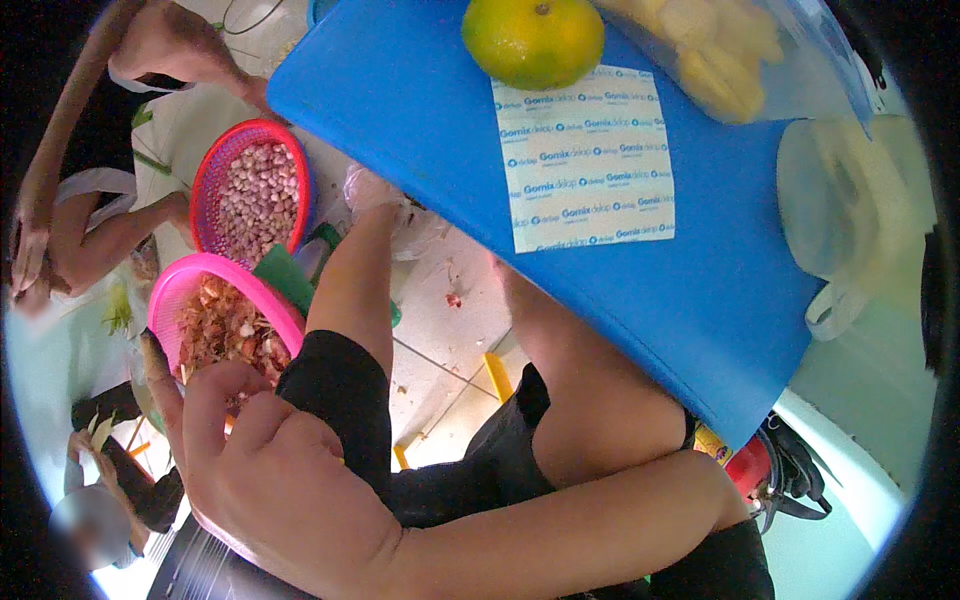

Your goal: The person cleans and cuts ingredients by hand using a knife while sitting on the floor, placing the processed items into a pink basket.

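My right hand (259, 457) reaches across from the lower right, over the near edge of a pink mesh basket (174, 289) of reddish-brown onion or shallot skins. One finger is stretched along the basket's left side, its tip dark; the other fingers are bent. Whether they hold something is hidden. Behind it stands a red-rimmed basket (303, 180) of small peeled shallots or garlic cloves (255, 195). My left hand is out of view. On a blue tabletop (420, 97) lie a green-yellow citrus fruit (532, 37) and a printed white sheet (592, 172).
A clear bag with pale yellow pieces (720, 67) lies at the top right, above a translucent container (840, 195). Other people's limbs (105, 240) are at the left; another person sits lower left. A green object (289, 277) stands between basket and my leg. Tiles bear scraps (453, 300).
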The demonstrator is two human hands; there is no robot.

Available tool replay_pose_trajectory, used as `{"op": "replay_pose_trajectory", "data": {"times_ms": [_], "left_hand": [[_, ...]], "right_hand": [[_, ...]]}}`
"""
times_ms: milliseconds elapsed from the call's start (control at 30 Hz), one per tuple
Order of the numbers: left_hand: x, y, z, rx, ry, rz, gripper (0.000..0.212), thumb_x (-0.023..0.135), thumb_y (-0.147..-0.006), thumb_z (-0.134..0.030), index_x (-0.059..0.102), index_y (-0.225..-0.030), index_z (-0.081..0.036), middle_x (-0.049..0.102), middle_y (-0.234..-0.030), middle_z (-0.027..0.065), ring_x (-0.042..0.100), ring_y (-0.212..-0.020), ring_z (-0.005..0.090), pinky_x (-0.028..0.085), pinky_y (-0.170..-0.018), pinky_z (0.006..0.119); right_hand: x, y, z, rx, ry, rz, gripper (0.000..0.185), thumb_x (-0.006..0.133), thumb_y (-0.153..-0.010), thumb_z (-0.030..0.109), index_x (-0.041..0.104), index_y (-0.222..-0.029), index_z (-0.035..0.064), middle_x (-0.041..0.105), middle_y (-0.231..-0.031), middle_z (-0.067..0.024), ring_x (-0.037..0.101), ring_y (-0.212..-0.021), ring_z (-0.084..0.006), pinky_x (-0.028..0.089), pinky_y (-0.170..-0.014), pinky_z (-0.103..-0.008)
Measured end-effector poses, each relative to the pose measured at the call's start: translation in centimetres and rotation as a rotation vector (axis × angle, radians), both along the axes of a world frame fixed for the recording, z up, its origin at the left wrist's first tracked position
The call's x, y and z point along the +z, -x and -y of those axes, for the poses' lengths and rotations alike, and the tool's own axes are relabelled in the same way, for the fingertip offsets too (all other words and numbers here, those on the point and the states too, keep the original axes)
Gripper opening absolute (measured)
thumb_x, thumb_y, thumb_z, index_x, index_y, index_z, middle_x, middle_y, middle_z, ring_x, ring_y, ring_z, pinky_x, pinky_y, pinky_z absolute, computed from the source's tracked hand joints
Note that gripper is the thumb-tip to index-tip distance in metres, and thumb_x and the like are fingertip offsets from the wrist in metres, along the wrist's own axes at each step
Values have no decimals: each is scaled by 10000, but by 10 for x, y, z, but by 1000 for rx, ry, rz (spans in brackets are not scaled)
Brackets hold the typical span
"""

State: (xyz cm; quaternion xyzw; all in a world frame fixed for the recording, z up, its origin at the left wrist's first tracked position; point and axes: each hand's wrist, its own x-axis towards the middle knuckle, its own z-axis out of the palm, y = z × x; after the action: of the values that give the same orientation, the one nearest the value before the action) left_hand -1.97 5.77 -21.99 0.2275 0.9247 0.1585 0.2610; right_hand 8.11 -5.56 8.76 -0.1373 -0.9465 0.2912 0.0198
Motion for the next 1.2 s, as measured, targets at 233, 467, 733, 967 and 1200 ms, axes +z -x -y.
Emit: {"op": "replay_pose_trajectory", "data": {"times_ms": [233, 467, 733, 967, 1200], "left_hand": [[-10, 6, -16, -64, 22, -13, 294, 571, -933, -283, 660, -1104, -61, 674, -1097, 117, 646, -1020, 269, 513, -865, 385], [-15, 35, 2, -86, 9, -56, 277, 571, -939, -270, 651, -1096, -56, 667, -1077, 101, 638, -1001, 247, 512, -853, 371], [2, 14, 30, -63, 42, -18, 258, 570, -946, -256, 640, -1087, -51, 659, -1055, 83, 629, -980, 221, 509, -839, 356], [17, -10, 43, -59, -4, 34, 242, 570, -952, -243, 631, -1079, -46, 652, -1036, 67, 621, -962, 199, 508, -827, 342], [64, -53, 82, -62, -59, 65, 227, 569, -959, -230, 622, -1071, -41, 645, -1017, 51, 613, -944, 177, 506, -815, 328]], "right_hand": [[-28, 33, -9, 280, 197, -69, 596, 594, -859, 232, 504, -1415, 38, 600, -1093, -415, 695, -684, -328, 403, -341, -352], [-26, -15, -6, 208, 215, -68, 570, 617, -814, 196, 542, -1326, -42, 635, -872, -259, 570, -518, -233, 391, -327, -338], [29, -16, -18, 9, -385, -20, 494, 555, -871, 175, 553, -1342, 26, 522, -744, -32, 548, -478, -100, 430, -344, -266], [21, -20, -20, -2, -551, -44, 543, 573, -831, 153, 536, -1357, 21, 579, -800, -77, 592, -534, -145, 491, -440, -248], [42, 1, -41, -81, -181, 110, 551, 579, -878, 114, 435, -1386, -43, 654, -1021, -216, 685, -799, -386, 556, -704, -478]]}}
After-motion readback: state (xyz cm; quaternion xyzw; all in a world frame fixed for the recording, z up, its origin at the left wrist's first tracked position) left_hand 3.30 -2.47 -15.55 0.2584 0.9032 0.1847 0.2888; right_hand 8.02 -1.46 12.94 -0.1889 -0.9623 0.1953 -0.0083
